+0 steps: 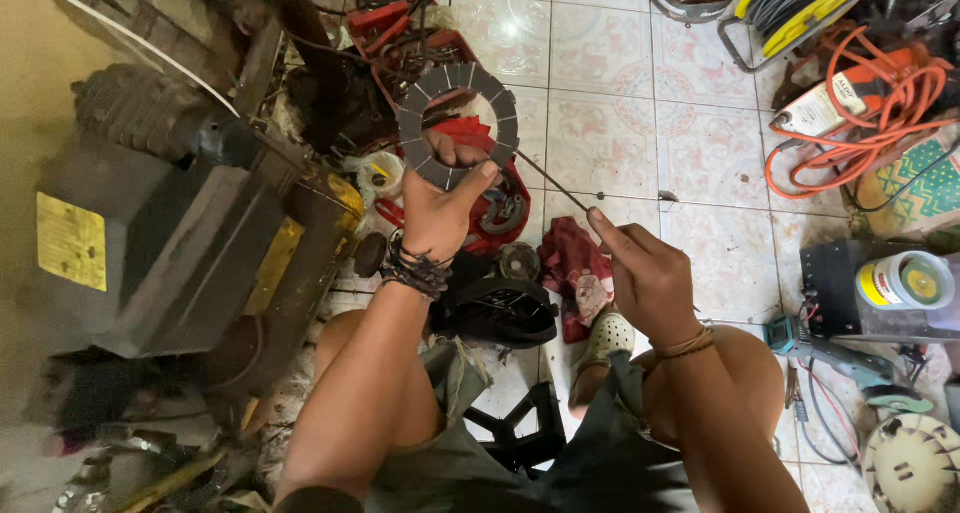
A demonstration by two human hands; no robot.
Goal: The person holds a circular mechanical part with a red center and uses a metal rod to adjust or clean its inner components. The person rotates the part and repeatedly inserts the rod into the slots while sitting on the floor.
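My left hand (438,211) holds up a flat grey ring-shaped plate (458,125) with segmented pads, pinching its lower edge between thumb and fingers. My right hand (645,278) grips a thin metal rod (552,182), whose tip points up-left toward the ring's right side. Below the ring lie a red plastic part (500,208), a black curved cover (495,313) and a small round metal part (519,261) on the tiled floor. I sit low with both knees in view.
A dark engine with a yellow-stickered cover (150,243) fills the left. A red rag (575,263) lies by my foot. An orange cable (865,123), a yellow cable reel (800,3), a tin (907,280) and a power tool (810,338) sit at the right.
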